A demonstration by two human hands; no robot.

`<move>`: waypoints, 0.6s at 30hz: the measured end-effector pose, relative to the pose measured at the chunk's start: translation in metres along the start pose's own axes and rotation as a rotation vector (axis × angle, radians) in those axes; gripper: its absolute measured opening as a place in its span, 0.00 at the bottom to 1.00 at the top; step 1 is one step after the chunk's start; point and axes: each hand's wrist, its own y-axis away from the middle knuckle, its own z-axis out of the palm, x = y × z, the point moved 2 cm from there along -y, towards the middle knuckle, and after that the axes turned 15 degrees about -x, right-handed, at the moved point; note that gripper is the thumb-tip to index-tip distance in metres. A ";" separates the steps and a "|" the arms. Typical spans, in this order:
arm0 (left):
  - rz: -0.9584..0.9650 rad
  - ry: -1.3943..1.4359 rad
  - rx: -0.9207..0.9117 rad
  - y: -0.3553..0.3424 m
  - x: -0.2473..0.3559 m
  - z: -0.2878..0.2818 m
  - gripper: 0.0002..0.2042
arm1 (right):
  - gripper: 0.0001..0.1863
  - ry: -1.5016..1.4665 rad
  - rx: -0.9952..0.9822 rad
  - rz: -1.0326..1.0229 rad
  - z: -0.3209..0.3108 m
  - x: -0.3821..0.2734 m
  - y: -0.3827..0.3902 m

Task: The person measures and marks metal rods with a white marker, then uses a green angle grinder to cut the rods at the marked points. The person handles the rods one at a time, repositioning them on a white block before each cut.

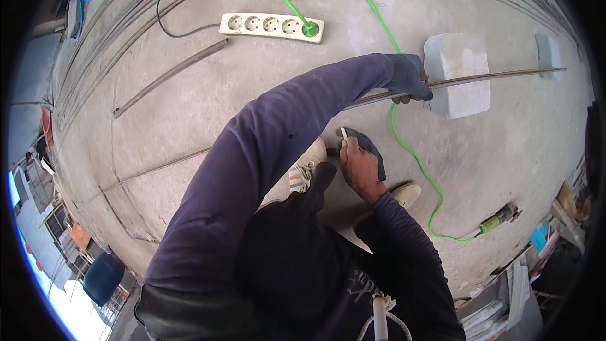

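My left hand (408,81), in a dark grey glove, reaches across and is closed on long thin metal bars (511,73) lying over a pale slab (458,101). A smaller pale piece (548,53) is under their far end. Below, my bare right hand (360,167) grips a short white stick (343,133), perhaps chalk, with a dark cloth or glove (375,151) just behind it; whether I hold that too is unclear. My shoes (404,194) show beside and under my hands.
A white power strip (255,23) has a green cable (414,155) plugged in; a green-bodied power tool (495,220) lies at the right. Rods (161,170) and a metal strip (170,79) lie on the concrete floor. A blue barrel (104,278) and piled scrap (562,215) stand at the edges.
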 end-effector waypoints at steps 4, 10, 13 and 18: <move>0.003 0.021 0.011 0.002 0.003 0.002 0.22 | 0.08 -0.003 0.071 -0.067 -0.032 -0.018 -0.025; -0.018 0.006 0.014 0.004 0.004 0.002 0.21 | 0.10 -0.001 0.030 -0.020 -0.059 -0.041 -0.045; -0.025 0.017 0.014 0.002 0.001 0.002 0.20 | 0.11 0.032 -0.025 0.037 -0.066 -0.045 -0.047; -0.023 0.006 0.017 0.004 0.004 0.003 0.20 | 0.11 0.084 -0.196 0.028 -0.058 -0.031 -0.026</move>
